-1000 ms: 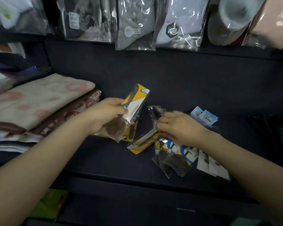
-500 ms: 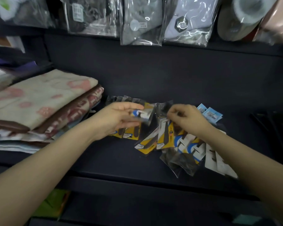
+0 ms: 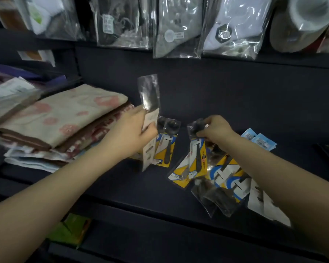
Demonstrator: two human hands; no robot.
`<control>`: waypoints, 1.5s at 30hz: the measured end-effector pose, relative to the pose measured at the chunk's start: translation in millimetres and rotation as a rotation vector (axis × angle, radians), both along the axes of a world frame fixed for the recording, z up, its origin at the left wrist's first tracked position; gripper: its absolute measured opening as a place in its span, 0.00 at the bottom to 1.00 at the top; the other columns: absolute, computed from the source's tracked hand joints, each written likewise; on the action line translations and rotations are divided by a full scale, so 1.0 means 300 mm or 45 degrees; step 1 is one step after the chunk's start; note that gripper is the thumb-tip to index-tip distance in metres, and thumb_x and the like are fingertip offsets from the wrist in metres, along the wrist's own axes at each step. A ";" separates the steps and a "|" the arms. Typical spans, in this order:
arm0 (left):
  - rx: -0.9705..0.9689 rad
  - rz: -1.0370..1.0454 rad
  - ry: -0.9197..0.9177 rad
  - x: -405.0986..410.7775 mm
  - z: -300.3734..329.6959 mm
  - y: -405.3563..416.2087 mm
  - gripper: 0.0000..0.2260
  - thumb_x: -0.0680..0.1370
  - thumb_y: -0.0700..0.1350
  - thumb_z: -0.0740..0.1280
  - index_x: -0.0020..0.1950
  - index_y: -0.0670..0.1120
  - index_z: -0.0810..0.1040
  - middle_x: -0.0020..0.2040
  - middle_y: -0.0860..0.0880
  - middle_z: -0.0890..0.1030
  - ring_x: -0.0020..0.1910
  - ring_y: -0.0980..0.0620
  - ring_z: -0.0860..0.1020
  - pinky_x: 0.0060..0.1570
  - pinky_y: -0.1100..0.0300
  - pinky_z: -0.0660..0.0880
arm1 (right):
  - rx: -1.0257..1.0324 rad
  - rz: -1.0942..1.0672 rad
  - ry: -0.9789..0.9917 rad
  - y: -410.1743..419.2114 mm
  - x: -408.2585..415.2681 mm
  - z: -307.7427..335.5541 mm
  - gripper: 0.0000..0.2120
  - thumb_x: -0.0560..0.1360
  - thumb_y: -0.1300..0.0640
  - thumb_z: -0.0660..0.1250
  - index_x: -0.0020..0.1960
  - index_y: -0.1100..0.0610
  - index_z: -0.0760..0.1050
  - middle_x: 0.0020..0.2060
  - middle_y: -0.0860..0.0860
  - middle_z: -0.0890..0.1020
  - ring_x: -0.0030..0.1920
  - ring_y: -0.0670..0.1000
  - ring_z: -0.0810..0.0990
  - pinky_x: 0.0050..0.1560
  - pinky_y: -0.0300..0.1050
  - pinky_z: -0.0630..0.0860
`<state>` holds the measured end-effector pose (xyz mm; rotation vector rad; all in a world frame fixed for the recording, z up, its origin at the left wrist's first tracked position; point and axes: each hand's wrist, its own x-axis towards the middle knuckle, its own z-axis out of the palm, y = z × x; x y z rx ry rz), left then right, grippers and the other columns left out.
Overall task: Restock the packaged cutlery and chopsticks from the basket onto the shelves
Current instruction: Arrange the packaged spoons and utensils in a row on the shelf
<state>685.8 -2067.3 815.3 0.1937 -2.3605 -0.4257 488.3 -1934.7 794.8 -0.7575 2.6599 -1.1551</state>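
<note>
Nearest me, a fan of cutlery packs (image 3: pixel 219 177) lies flat on the dark shelf (image 3: pixel 122 188), under and in front of my right forearm, their long axes running away from me and leaning left. My right hand (image 3: pixel 215 130) is pinched shut on the far, clear-plastic end of one pack (image 3: pixel 197 149) in that fan. A little farther and to the left, my left hand (image 3: pixel 133 133) is closed around an upright pack (image 3: pixel 150 118), long axis vertical, its bottom edge near the shelf, just in front of a flat yellow pack (image 3: pixel 166 147). I judge the upright pack goes down beside that one; the left hand is nearer. The basket isn't in view.
</note>
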 end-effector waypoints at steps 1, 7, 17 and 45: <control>0.048 0.050 -0.099 0.001 0.000 0.005 0.22 0.68 0.56 0.52 0.45 0.40 0.74 0.39 0.45 0.78 0.39 0.49 0.76 0.42 0.54 0.72 | -0.111 0.011 -0.040 -0.003 -0.002 0.012 0.20 0.68 0.67 0.72 0.59 0.66 0.74 0.45 0.60 0.77 0.35 0.53 0.77 0.34 0.47 0.77; 0.474 0.068 -0.288 -0.024 0.040 0.054 0.07 0.75 0.43 0.59 0.40 0.48 0.61 0.32 0.46 0.77 0.28 0.51 0.79 0.30 0.57 0.72 | -0.348 0.271 -0.461 -0.027 0.014 0.050 0.21 0.71 0.72 0.65 0.62 0.61 0.68 0.34 0.55 0.73 0.26 0.48 0.69 0.19 0.34 0.67; 0.433 0.186 -0.504 -0.078 -0.049 0.050 0.09 0.73 0.51 0.68 0.42 0.47 0.73 0.32 0.51 0.75 0.31 0.54 0.72 0.31 0.59 0.67 | 0.197 0.295 -0.293 0.011 -0.022 -0.012 0.07 0.73 0.68 0.61 0.38 0.61 0.67 0.24 0.55 0.68 0.15 0.45 0.67 0.17 0.30 0.62; -0.177 -0.239 -0.877 -0.100 -0.201 -0.097 0.27 0.74 0.56 0.51 0.71 0.48 0.64 0.74 0.49 0.62 0.73 0.53 0.60 0.71 0.62 0.55 | 0.103 0.084 -0.438 -0.104 -0.071 -0.016 0.07 0.75 0.65 0.65 0.39 0.63 0.69 0.35 0.56 0.74 0.34 0.53 0.74 0.24 0.35 0.72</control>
